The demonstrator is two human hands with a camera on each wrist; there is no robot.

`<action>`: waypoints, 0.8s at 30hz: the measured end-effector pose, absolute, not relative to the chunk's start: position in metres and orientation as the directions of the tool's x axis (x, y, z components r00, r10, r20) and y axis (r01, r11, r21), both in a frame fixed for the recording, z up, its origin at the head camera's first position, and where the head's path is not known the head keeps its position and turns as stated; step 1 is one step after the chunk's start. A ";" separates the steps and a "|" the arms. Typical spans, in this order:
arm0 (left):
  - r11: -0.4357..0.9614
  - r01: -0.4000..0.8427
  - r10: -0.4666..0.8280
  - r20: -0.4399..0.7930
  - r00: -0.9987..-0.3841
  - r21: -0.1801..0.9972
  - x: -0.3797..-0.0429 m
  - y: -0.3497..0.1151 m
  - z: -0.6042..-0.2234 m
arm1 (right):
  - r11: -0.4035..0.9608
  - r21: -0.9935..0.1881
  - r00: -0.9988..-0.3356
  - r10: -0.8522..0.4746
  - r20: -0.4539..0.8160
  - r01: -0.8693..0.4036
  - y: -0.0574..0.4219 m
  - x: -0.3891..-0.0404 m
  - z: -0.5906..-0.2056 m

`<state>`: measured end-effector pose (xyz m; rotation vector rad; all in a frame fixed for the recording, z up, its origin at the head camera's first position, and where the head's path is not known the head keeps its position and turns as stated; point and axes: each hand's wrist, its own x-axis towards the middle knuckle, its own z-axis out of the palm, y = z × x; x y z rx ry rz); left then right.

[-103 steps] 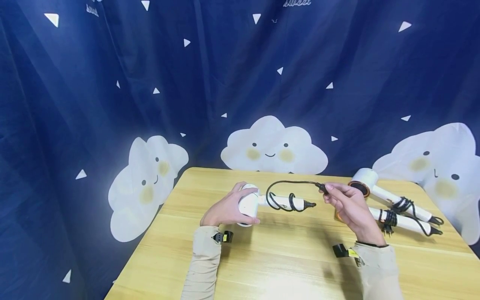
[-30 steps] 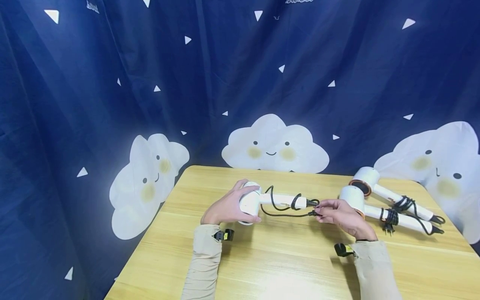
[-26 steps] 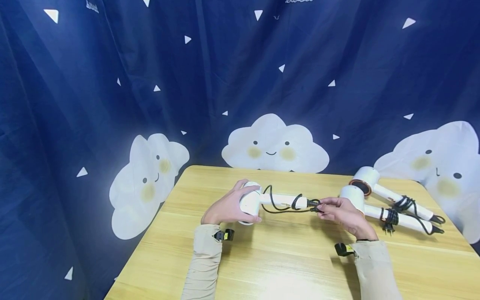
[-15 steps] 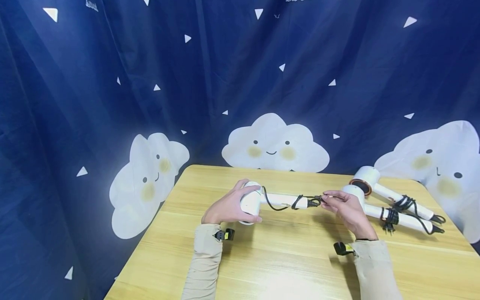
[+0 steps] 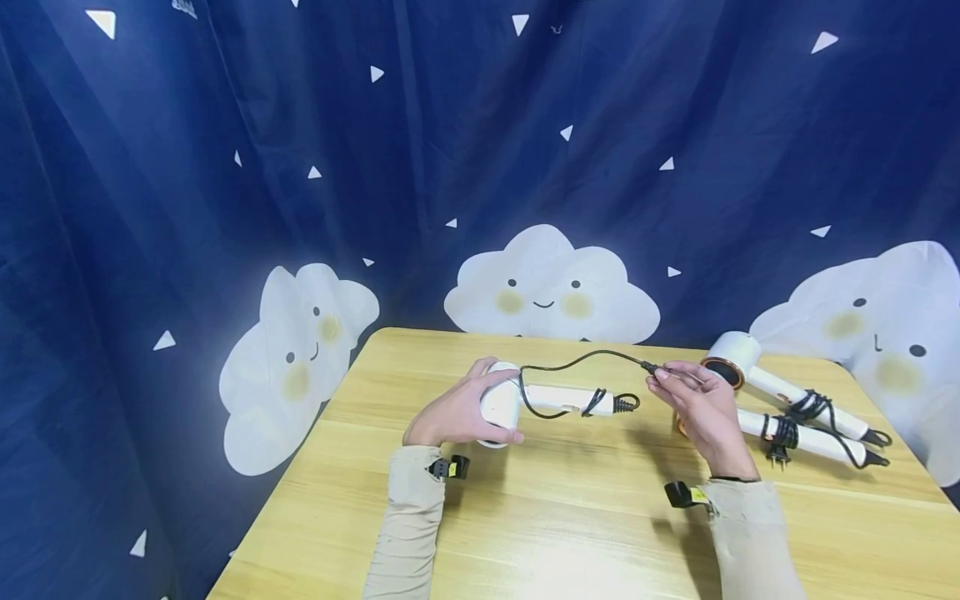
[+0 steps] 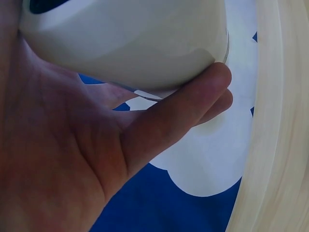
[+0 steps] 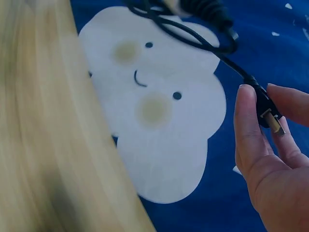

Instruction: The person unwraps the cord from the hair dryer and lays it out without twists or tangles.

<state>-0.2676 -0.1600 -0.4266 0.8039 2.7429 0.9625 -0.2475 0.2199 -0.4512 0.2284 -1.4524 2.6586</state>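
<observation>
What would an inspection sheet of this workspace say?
Surface: light wood-grain table, brightest nearest the person.
Job's things: central hair dryer and its plug.
Clutter: rear dryer and nearer dryer, at right.
Hands: left hand grips the central hair dryer's head; right hand pinches the plug.
Cables: working cord loops on the handle, then arcs to the plug; other cords wound round their handles.
Surroundings: navy curtain with white clouds and triangles.

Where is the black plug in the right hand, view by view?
Head: right of centre, the black plug pinched by the right hand.
Left wrist: not in it.
Right wrist: right side, in that hand's grip.
Shared landmark: wooden tabletop, lower in head, right in left wrist, left in right wrist.
</observation>
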 end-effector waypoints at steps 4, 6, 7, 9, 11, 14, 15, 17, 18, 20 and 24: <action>0.659 0.437 0.513 0.058 -0.856 0.613 -0.268 -0.162 -0.428 | -0.595 -0.780 -0.975 0.023 0.223 -0.193 0.216 -0.242 -0.442; 0.661 0.432 0.509 0.057 -0.859 0.613 -0.269 -0.163 -0.428 | -0.625 -0.754 -0.969 0.019 0.245 -0.203 0.215 -0.240 -0.438; 0.660 0.430 0.507 0.056 -0.860 0.616 -0.269 -0.164 -0.428 | -0.635 -0.744 -0.966 0.017 0.256 -0.208 0.214 -0.239 -0.436; 0.657 0.427 0.508 0.054 -0.860 0.621 -0.269 -0.165 -0.429 | -0.647 -0.731 -0.960 0.007 0.279 -0.218 0.213 -0.237 -0.432; 0.649 0.425 0.508 0.056 -0.860 0.631 -0.270 -0.165 -0.429 | -0.654 -0.721 -0.953 -0.004 0.304 -0.228 0.211 -0.234 -0.428; 0.641 0.428 0.507 0.068 -0.859 0.637 -0.270 -0.166 -0.429 | -0.673 -0.696 -0.936 -0.017 0.352 -0.250 0.209 -0.231 -0.423; 0.640 0.431 0.506 0.073 -0.859 0.636 -0.270 -0.166 -0.429 | -0.684 -0.683 -0.929 -0.020 0.369 -0.256 0.208 -0.230 -0.421; 0.644 0.434 0.505 0.077 -0.860 0.630 -0.271 -0.167 -0.430 | -0.718 -0.646 -0.912 -0.036 0.409 -0.261 0.207 -0.228 -0.418; 0.647 0.436 0.505 0.077 -0.860 0.626 -0.271 -0.167 -0.430 | -0.733 -0.629 -0.904 -0.045 0.426 -0.260 0.206 -0.228 -0.417; 0.650 0.441 0.506 0.080 -0.859 0.619 -0.272 -0.168 -0.431 | -0.755 -0.605 -0.888 -0.067 0.456 -0.254 0.206 -0.226 -0.415; 0.647 0.451 0.511 0.089 -0.855 0.615 -0.273 -0.169 -0.433 | -0.743 -0.624 -0.874 -0.111 0.473 -0.242 0.205 -0.223 -0.412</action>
